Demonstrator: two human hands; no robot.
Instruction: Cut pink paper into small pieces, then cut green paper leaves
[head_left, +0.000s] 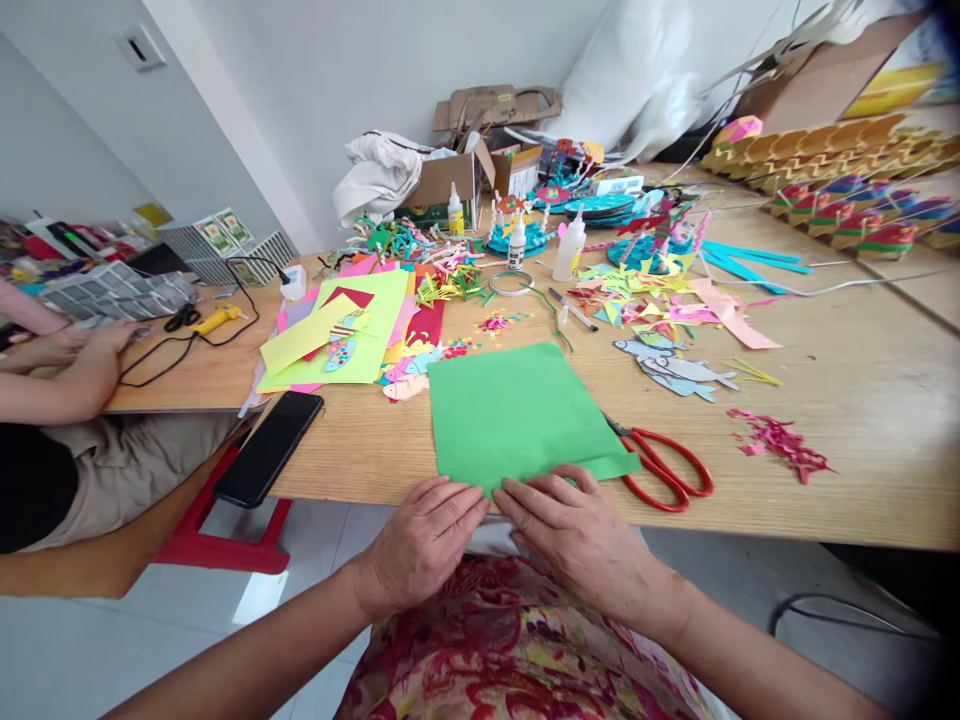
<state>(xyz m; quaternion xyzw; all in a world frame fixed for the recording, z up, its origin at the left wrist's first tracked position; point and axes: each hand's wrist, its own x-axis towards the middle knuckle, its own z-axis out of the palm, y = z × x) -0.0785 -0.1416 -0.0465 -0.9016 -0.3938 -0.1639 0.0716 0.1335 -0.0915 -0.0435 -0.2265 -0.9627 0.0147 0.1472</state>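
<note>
A sheet of green paper (517, 405) lies at the table's front edge, with a narrow flap or strip showing at its near right corner. My left hand (424, 540) has its fingers bent and pressed together on the near edge of the paper. Close beside it, my right hand (585, 540) pinches the same edge, its fingertips almost meeting the left ones. Both thumbs are mostly hidden. Red-handled scissors (660, 470) rest to the right of the sheet, their blades partly under or behind the paper's edge.
Left of the sheet lie a black phone (270, 450) and stacked coloured paper (360, 350). Paper fish (671, 365) and pink shreds (784, 443) are to the right. Glue bottles (570, 245) stand behind. At far left, another person's hands (82, 355) work near a glue gun (217, 320).
</note>
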